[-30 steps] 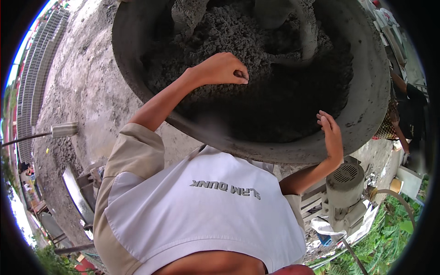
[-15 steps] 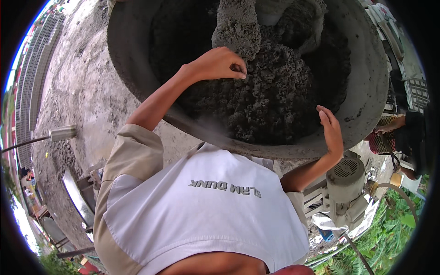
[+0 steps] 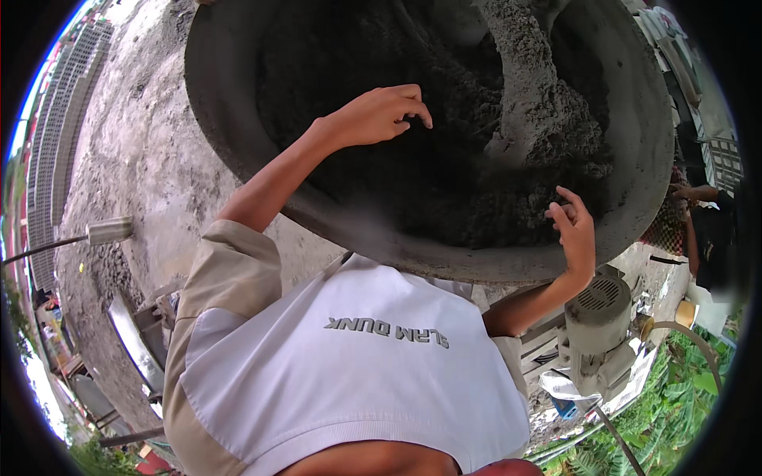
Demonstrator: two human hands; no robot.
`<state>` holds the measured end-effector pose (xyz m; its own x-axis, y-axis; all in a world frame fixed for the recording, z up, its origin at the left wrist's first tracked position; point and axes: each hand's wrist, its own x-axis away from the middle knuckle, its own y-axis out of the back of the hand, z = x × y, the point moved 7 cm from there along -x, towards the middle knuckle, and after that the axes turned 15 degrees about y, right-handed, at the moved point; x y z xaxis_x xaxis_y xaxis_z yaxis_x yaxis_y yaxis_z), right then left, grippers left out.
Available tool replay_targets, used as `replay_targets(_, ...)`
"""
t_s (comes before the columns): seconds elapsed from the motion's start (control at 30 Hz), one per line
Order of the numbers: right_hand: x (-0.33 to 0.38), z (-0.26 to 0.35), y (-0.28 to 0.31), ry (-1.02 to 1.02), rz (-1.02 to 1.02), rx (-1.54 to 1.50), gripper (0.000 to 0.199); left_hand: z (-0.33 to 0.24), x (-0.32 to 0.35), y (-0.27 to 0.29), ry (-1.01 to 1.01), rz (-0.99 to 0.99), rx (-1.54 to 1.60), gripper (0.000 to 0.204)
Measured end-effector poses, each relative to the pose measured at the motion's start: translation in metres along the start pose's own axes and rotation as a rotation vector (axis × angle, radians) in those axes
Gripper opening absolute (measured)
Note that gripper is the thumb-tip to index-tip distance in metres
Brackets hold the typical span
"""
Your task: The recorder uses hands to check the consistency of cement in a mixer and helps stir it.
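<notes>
A wide grey mixing drum fills the upper part of the head view, with dark grey, crumbly wet mortar inside. A mixing paddle caked in mortar stands in the right half of the drum. My left hand hangs over the drum's left half, its fingers loosely bent and apart, holding nothing. Over the near right rim is my right hand, its fingers spread and slightly curled, with nothing in them. Neither hand visibly touches the paddle.
Below the drum's right side sits a motor with a vented cover. Another person stands at the far right beside a checkered bag. Stacked hollow blocks line the far left. Green plants grow at the lower right.
The paddle has swung right, and the mortar heap has shifted with it. My left fingers have loosened from a curl. My right fingers have spread. The other person has changed posture.
</notes>
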<state>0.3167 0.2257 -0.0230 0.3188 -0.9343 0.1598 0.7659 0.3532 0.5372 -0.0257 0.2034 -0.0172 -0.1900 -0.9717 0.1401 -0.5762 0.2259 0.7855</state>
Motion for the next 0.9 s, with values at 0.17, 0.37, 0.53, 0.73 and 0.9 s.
replay_targets(0.17,-0.001,-0.005,0.004,0.124,-0.06,-0.094,0.033,0.002,0.0,0.002,-0.006,-0.04,0.051,0.021)
replay_targets(0.37,-0.003,-0.009,0.009,0.119,-0.047,-0.006,0.026,0.006,-0.001,0.003,0.026,-0.038,0.041,0.022)
replay_targets(0.53,-0.004,-0.005,0.01,0.301,-0.116,-0.128,0.02,0.008,-0.001,-0.001,0.019,-0.004,0.049,0.028)
replay_targets(0.73,0.001,0.002,0.007,0.201,-0.053,0.057,0.017,0.008,0.001,-0.005,0.051,0.082,0.07,0.031)
replay_targets(0.9,0.002,-0.002,0.007,0.234,-0.075,0.003,0.017,0.007,0.004,-0.008,0.046,0.129,0.087,0.031)
